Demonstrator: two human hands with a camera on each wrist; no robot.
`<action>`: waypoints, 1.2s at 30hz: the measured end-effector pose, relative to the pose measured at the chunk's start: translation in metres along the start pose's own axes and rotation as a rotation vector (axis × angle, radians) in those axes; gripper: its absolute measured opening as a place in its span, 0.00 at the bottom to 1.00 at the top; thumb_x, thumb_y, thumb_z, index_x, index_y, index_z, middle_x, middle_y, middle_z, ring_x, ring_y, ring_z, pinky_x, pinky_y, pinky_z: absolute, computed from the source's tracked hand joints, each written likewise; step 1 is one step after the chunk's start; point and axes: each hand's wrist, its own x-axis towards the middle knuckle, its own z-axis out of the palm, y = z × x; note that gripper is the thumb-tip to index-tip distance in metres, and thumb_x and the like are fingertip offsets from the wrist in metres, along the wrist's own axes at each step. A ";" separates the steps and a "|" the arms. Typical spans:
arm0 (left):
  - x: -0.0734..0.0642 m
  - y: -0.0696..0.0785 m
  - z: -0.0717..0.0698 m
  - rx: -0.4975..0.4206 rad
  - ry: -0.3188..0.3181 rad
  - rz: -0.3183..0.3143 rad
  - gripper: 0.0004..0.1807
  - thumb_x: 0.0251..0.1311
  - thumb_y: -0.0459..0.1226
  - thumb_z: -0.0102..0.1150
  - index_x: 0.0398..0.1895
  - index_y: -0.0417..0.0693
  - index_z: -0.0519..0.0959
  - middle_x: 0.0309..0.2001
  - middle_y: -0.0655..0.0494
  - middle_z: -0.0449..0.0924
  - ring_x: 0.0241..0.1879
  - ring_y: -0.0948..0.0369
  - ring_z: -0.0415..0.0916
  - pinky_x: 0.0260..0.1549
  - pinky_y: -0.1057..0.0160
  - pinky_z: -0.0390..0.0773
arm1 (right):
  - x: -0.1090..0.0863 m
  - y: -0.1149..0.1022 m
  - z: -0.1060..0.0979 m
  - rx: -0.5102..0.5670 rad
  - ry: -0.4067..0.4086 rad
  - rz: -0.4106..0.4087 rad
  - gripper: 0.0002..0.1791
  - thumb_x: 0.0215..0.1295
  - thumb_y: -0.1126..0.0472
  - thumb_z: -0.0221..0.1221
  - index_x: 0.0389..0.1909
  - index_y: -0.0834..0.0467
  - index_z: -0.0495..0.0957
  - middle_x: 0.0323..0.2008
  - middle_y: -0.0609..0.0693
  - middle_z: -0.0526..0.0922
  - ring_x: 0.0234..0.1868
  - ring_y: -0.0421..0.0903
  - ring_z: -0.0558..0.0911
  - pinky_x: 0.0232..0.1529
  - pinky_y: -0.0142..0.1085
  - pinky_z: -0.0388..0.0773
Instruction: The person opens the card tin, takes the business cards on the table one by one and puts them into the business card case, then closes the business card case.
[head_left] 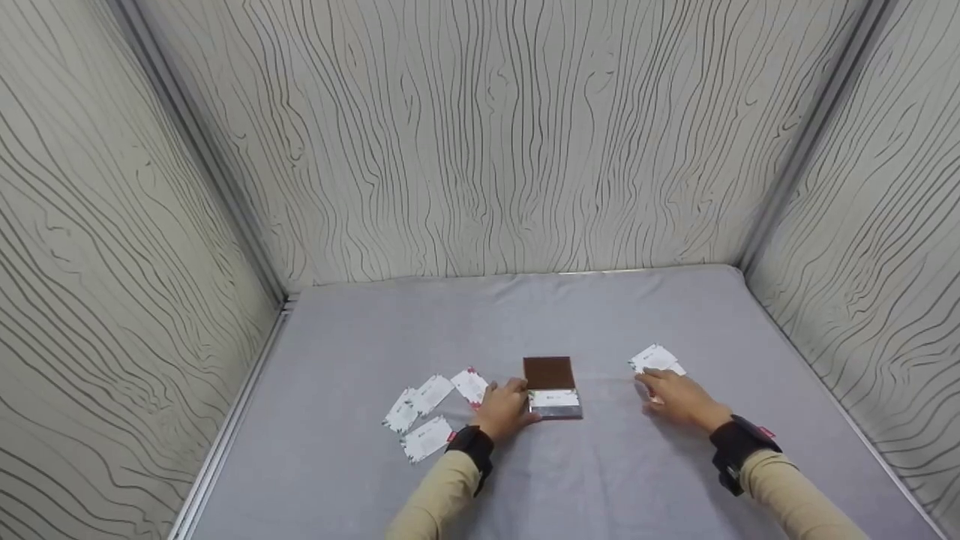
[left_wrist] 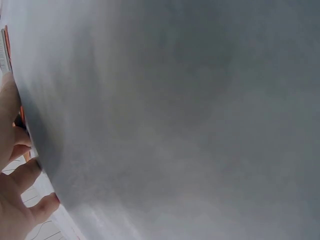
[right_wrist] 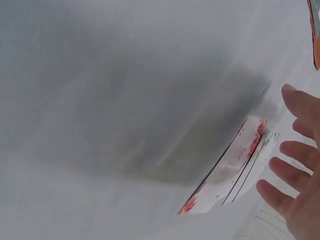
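Observation:
An opened brown card holder (head_left: 548,372) lies in the middle of the table, with a white card (head_left: 553,397) in its lower half. My left hand (head_left: 504,409) grips the holder's left side, its thumb at the near edge and fingers bent beside it. In the left wrist view, that thumb (left_wrist: 9,97) meets the holder's edge. To the right, my right hand (head_left: 676,397) hovers over white printed cards (head_left: 651,355), fingers spread and loosely bent. The right wrist view shows a flower-edged card (right_wrist: 225,172) below the fingertips, overlapping another card, with nothing in the hand.
Several loose cards lie left of the left hand: a red-cornered card (head_left: 469,385) close to it, a lower card (head_left: 427,439), and overlapping cards (head_left: 403,410) farther left. Grey cloth (head_left: 360,322) covers the table. Wood-grain patterned panels (head_left: 480,150) enclose it behind and at both sides.

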 end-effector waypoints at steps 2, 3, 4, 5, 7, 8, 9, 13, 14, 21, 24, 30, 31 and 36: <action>0.000 0.000 0.000 0.014 0.005 0.005 0.24 0.59 0.53 0.65 0.48 0.44 0.84 0.54 0.53 0.77 0.51 0.56 0.79 0.53 0.46 0.71 | -0.004 0.002 -0.003 0.000 -0.019 0.031 0.29 0.53 0.63 0.70 0.55 0.71 0.76 0.54 0.71 0.77 0.52 0.68 0.78 0.50 0.58 0.75; 0.000 0.000 0.000 0.021 0.008 0.008 0.24 0.59 0.53 0.65 0.49 0.44 0.84 0.54 0.53 0.77 0.51 0.56 0.79 0.53 0.46 0.71 | -0.006 0.004 -0.004 0.001 -0.031 0.047 0.30 0.54 0.62 0.70 0.56 0.72 0.75 0.55 0.73 0.76 0.53 0.70 0.77 0.51 0.59 0.74; -0.001 -0.001 0.000 0.028 0.009 0.011 0.24 0.59 0.53 0.65 0.49 0.45 0.84 0.54 0.54 0.77 0.50 0.56 0.79 0.52 0.47 0.71 | -0.008 0.004 -0.004 0.004 -0.039 0.062 0.31 0.54 0.62 0.70 0.56 0.72 0.74 0.55 0.74 0.75 0.53 0.71 0.76 0.51 0.60 0.74; -0.001 -0.001 0.000 0.033 0.011 0.012 0.24 0.59 0.54 0.65 0.49 0.45 0.84 0.54 0.54 0.77 0.50 0.56 0.79 0.52 0.47 0.71 | -0.010 0.005 -0.005 0.003 -0.050 0.074 0.31 0.54 0.61 0.70 0.56 0.72 0.74 0.55 0.76 0.74 0.53 0.72 0.76 0.51 0.60 0.73; -0.001 -0.001 0.000 0.039 0.015 0.015 0.24 0.59 0.54 0.65 0.48 0.46 0.84 0.54 0.54 0.77 0.50 0.56 0.80 0.51 0.48 0.71 | -0.015 0.006 -0.007 0.005 -0.067 0.094 0.32 0.54 0.60 0.71 0.56 0.73 0.73 0.55 0.78 0.72 0.52 0.74 0.75 0.51 0.62 0.72; -0.001 -0.001 0.000 0.037 0.015 0.015 0.24 0.59 0.54 0.64 0.48 0.46 0.84 0.54 0.54 0.77 0.50 0.56 0.79 0.51 0.48 0.71 | -0.017 0.007 -0.007 0.012 -0.074 0.110 0.32 0.55 0.60 0.70 0.56 0.74 0.72 0.55 0.79 0.71 0.53 0.75 0.74 0.52 0.62 0.72; -0.001 -0.001 0.001 0.036 0.016 0.015 0.24 0.59 0.54 0.64 0.48 0.46 0.84 0.54 0.54 0.77 0.50 0.56 0.79 0.51 0.49 0.71 | -0.019 0.007 -0.007 0.017 -0.080 0.121 0.32 0.55 0.60 0.70 0.55 0.75 0.72 0.55 0.81 0.70 0.53 0.75 0.74 0.53 0.63 0.71; -0.001 -0.001 0.000 0.026 0.015 0.017 0.24 0.60 0.54 0.63 0.47 0.45 0.84 0.54 0.54 0.77 0.50 0.56 0.79 0.51 0.49 0.71 | -0.025 0.010 -0.010 0.028 -0.109 0.175 0.33 0.57 0.60 0.69 0.56 0.78 0.70 0.55 0.83 0.68 0.55 0.77 0.71 0.56 0.64 0.67; -0.001 -0.001 -0.001 0.024 0.014 0.016 0.24 0.60 0.54 0.63 0.47 0.44 0.84 0.54 0.54 0.77 0.50 0.56 0.79 0.51 0.49 0.71 | -0.027 0.011 -0.011 0.031 -0.114 0.183 0.33 0.57 0.60 0.68 0.56 0.79 0.69 0.55 0.83 0.68 0.55 0.77 0.70 0.56 0.64 0.67; -0.001 0.000 -0.004 0.018 -0.002 0.008 0.24 0.60 0.53 0.64 0.48 0.44 0.83 0.54 0.53 0.77 0.51 0.56 0.79 0.53 0.47 0.71 | -0.034 0.018 -0.015 0.065 -0.168 0.210 0.32 0.59 0.62 0.66 0.57 0.79 0.69 0.53 0.81 0.71 0.54 0.77 0.72 0.55 0.65 0.68; -0.002 0.000 -0.003 0.021 -0.005 0.007 0.24 0.61 0.53 0.64 0.48 0.44 0.84 0.54 0.53 0.77 0.51 0.56 0.79 0.53 0.48 0.71 | -0.035 0.020 -0.013 0.042 -0.160 0.198 0.30 0.58 0.62 0.68 0.55 0.77 0.71 0.50 0.78 0.74 0.51 0.74 0.75 0.52 0.63 0.71; -0.001 0.000 -0.002 0.022 0.007 0.008 0.23 0.60 0.53 0.64 0.47 0.44 0.84 0.54 0.53 0.77 0.50 0.56 0.79 0.52 0.48 0.71 | -0.034 0.022 -0.011 -0.006 -0.110 0.171 0.25 0.52 0.63 0.71 0.48 0.73 0.76 0.43 0.72 0.77 0.44 0.70 0.78 0.45 0.61 0.75; -0.001 0.001 -0.002 0.020 0.007 0.008 0.23 0.60 0.53 0.65 0.48 0.43 0.84 0.54 0.53 0.77 0.50 0.56 0.79 0.53 0.47 0.71 | -0.034 0.023 -0.011 -0.005 -0.107 0.174 0.25 0.51 0.64 0.71 0.47 0.72 0.76 0.43 0.71 0.77 0.44 0.69 0.78 0.45 0.60 0.76; -0.002 0.001 -0.004 0.010 -0.001 0.006 0.24 0.60 0.53 0.65 0.48 0.43 0.84 0.56 0.52 0.77 0.53 0.55 0.78 0.55 0.45 0.70 | -0.034 0.024 -0.011 -0.002 -0.109 0.184 0.24 0.48 0.66 0.72 0.45 0.68 0.77 0.41 0.69 0.76 0.43 0.68 0.78 0.42 0.60 0.76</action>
